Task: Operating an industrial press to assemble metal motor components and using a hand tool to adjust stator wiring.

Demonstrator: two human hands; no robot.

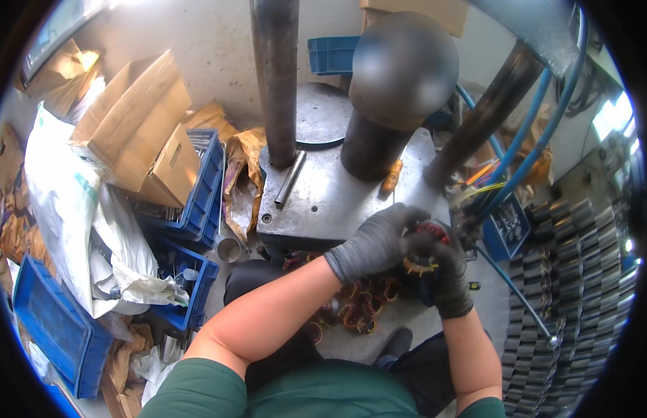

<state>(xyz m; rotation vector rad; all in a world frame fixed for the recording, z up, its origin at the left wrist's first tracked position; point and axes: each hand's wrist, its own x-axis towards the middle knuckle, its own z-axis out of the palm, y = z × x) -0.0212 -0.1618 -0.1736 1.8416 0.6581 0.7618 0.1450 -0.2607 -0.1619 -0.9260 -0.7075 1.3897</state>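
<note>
My right hand (pixel 445 275), gloved in dark grey, grips the underside of a wound motor stator (pixel 428 244), red and yellow wire showing between the fingers, held at the front right corner of the steel press base (pixel 323 198). My left hand (pixel 376 244) closes over the stator's top and near side. Whether the coil is seated square I cannot tell; the gloves hide most of it. Doing this well likely means keeping both grips firm and the loose wires clear of the edge. Below lie copper windings (pixel 362 306) on the floor. Farther off, a steel rod (pixel 291 179) rests on the base beneath the rounded ram (pixel 400 76); blue crates (pixel 198 195) stand left.
</note>
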